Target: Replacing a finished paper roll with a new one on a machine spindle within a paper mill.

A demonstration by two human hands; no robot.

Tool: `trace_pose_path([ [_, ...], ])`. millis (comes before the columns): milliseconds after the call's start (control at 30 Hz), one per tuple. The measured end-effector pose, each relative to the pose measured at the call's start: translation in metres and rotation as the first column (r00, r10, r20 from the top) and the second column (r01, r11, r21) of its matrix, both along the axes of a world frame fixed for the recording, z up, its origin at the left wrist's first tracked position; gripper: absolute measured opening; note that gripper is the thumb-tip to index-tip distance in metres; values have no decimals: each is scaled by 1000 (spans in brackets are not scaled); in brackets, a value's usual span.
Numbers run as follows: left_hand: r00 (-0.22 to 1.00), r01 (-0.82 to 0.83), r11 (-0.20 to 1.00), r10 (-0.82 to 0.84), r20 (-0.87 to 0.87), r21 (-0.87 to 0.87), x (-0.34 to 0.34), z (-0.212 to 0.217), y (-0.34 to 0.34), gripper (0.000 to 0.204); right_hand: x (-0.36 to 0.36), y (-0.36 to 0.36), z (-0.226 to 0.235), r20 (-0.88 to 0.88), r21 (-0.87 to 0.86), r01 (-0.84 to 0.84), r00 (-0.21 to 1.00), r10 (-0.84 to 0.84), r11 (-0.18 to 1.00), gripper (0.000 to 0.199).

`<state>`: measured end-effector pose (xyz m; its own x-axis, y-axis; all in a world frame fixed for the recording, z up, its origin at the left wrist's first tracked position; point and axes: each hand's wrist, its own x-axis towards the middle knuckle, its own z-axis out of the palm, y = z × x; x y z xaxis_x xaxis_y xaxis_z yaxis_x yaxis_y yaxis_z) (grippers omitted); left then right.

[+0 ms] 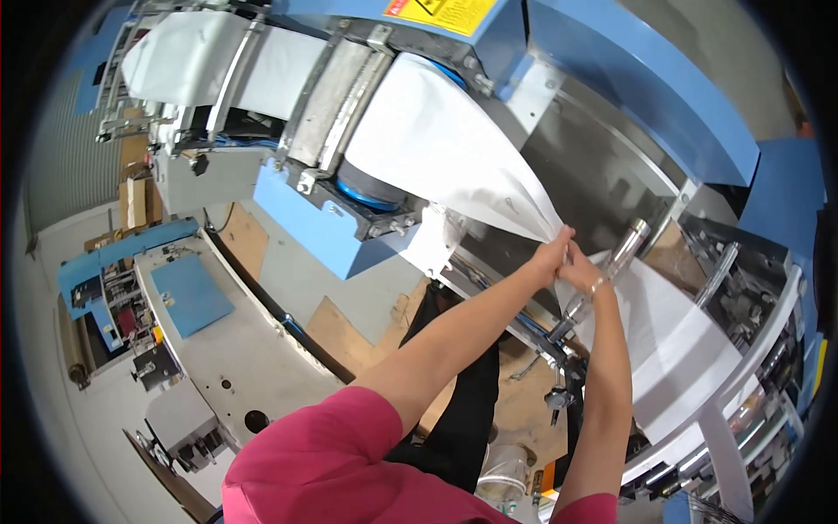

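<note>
A wide white sheet of thin material runs off a roller of the blue machine and narrows into gathered folds. At the gathered end, my left hand is closed on it, fingers pressed together. My right hand sits right beside the left, also closed on the bunched sheet. Both arms stretch forward over the machine. Just right of my hands lies a shiny metal roller. Beyond and below it, another stretch of white sheet spreads downward to the right.
Blue machine housings rise at the back right, one with a yellow warning label. A clamped grey roller carries the sheet at the upper middle. To the left stands a pale machine bed. A white bucket is on the floor.
</note>
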<state>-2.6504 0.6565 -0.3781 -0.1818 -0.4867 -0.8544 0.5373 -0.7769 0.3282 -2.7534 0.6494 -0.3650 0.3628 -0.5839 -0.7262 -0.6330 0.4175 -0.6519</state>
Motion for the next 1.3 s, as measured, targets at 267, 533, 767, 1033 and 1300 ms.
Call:
trace_pose_path([
  [267,987,33,999,-32,155,-4,-9,0,18,32,-17,20,34,-329,-194,-241,929,168,951,30],
  [533,936,-319,913,345,-64,253,-21,52,7,29,-23,51,64,146,126,410,893,-425,904,30],
  [767,927,-374,903,370,58,210,-22,65,6,29,-25,52,71,46,114,361,929,-368,925,29],
  [1033,916,-398,879,398,54,262,-24,80,4,27,-19,53,86,73,44,337,938,-340,940,34],
  [1300,855,-450,818,511,-91,358,-21,72,-6,18,-19,51,71,195,30,479,858,-475,877,22],
])
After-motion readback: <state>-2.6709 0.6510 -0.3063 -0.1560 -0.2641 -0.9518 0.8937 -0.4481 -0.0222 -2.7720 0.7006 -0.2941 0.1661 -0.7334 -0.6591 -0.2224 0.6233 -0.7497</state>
